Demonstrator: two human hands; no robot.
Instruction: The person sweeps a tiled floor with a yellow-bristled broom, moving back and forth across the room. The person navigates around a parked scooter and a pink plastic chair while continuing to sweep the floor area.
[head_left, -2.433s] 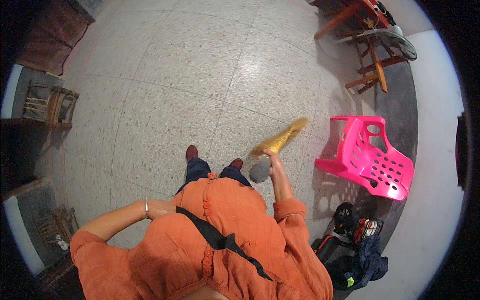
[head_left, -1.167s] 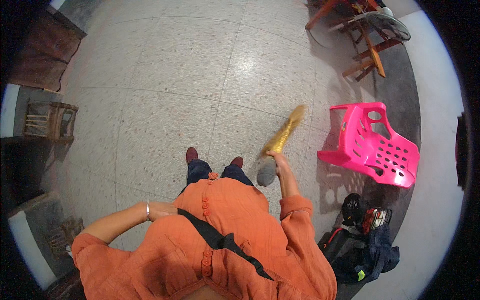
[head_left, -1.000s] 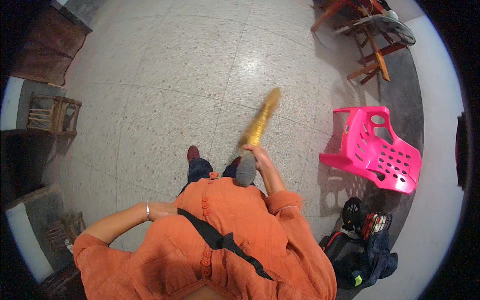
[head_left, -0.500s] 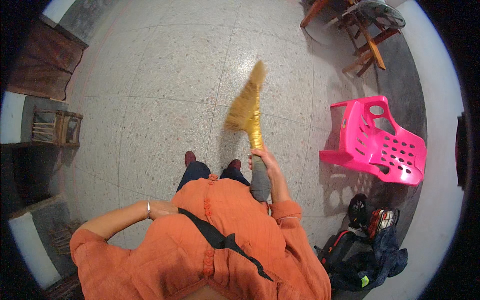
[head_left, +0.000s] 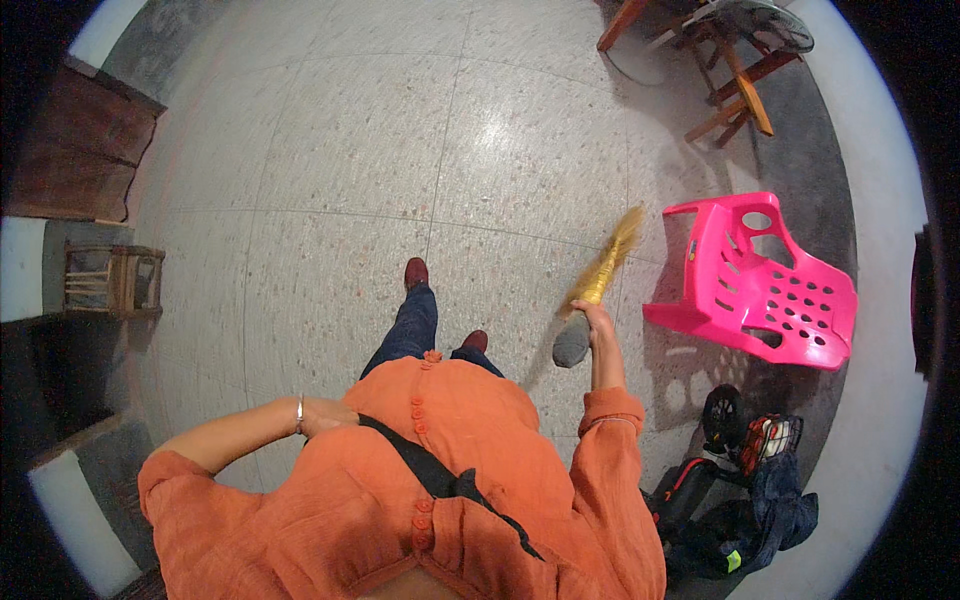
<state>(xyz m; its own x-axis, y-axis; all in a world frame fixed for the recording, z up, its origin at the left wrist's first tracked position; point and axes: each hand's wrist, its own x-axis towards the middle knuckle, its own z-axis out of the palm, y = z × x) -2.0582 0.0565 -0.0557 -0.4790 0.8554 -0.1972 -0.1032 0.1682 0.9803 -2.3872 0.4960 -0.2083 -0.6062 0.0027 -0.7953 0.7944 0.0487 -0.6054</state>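
Observation:
A straw broom (head_left: 602, 279) with a yellow bound neck and a grey handle end slants over the floor, its bristles pointing away to the far right. My right hand (head_left: 596, 320) is closed round its handle just below the yellow binding. My left hand (head_left: 328, 413), with a silver bangle at the wrist, rests against the orange shirt at my waist beside a black strap (head_left: 408, 455). Its fingers are hidden, so I cannot see whether they hold anything.
To the right lies a pink plastic chair (head_left: 700, 270) tipped over near the wall. Bags and clothing (head_left: 735, 520) are heaped below it. A wooden stand with a fan (head_left: 735, 70) is at the far right, a small wooden stool (head_left: 115, 280) at left. Speckled tiles (head_left: 340, 140) cover the floor.
My right hand has swung the broom to the right, away from my body and closer to the pink chair. My left foot has stepped forward. The left hand stays at my waist.

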